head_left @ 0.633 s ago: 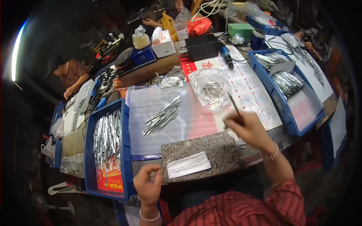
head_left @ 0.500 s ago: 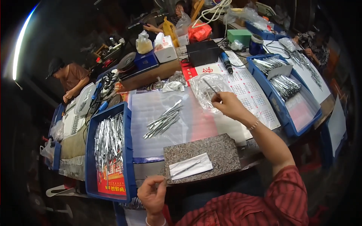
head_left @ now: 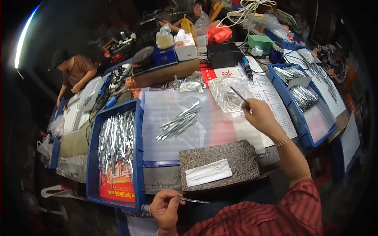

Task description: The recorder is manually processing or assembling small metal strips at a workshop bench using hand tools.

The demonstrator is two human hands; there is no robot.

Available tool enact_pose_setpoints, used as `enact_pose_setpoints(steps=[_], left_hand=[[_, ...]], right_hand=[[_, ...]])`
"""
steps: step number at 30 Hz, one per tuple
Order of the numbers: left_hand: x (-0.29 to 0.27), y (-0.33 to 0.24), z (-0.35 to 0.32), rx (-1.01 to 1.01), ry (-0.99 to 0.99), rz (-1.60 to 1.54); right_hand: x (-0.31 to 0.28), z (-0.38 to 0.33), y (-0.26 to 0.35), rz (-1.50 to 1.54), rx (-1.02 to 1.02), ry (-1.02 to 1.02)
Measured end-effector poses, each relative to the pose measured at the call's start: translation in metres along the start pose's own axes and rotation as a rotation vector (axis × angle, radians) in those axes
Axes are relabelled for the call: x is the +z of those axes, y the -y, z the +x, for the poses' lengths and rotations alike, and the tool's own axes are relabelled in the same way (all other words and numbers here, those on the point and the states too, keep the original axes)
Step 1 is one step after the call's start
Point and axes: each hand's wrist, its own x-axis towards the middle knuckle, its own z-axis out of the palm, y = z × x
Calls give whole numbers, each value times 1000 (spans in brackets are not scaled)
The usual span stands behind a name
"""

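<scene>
The left hand [head_left: 165, 210] has its fingers closed in a pinch, thumb against forefinger, on a slender silver piece [head_left: 195, 201]; the piece is thin and bright, points toward the right, and is held in the air between the near edge of a speckled stone slab [head_left: 236, 151] and the person's striped red shirt [head_left: 252, 216]; its finer shape is too small to tell.

The right hand [head_left: 262, 115] grasps a dark stick [head_left: 238, 94] in its fingers; the stick is slim, straight and dull beside the silver, and its free end slants up and left in front of a crumpled clear plastic bag [head_left: 224, 92].

On the slab lies a folded white cloth [head_left: 208, 172], long and narrow, a little askew; beyond, on a bluish translucent sheet [head_left: 157, 104] spread over the bench [head_left: 161, 179], rests a loose pile of silver pieces [head_left: 179, 124], shiny and slim, mostly slanting the same way; to the left, a blue tray [head_left: 138, 149] holds a much larger heap [head_left: 116, 135] of glinting pieces, with red printed paper [head_left: 114, 192] showing below them; to the right, a second blue tray [head_left: 293, 116] carries more thin metal pieces [head_left: 303, 97].
</scene>
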Motion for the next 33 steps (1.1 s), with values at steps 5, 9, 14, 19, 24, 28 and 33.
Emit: enact_pose_setpoints(steps=[5, 9, 14, 19, 24, 28, 33], left_hand=[[30, 11, 7, -44, 292, 368], [57, 21, 16, 246, 506, 543], [59, 22, 6, 224, 489, 579], [51, 26, -2, -491, 529, 7], [50, 38, -3, -735, 451, -344], [46, 39, -1, -586, 330, -342], [40, 37, 1, -472, 231, -353]], right_hand=[[-42, -85, 80, 333, -120, 397], [-46, -114, 98, 412, -134, 521], [-39, -121, 93, 574, -223, 395], [0, -126, 85, 912, -233, 445], [16, -147, 88, 1132, 27, 351], [-4, -147, 89, 1079, 121, 428], [-4, -148, 98, 875, 162, 545]])
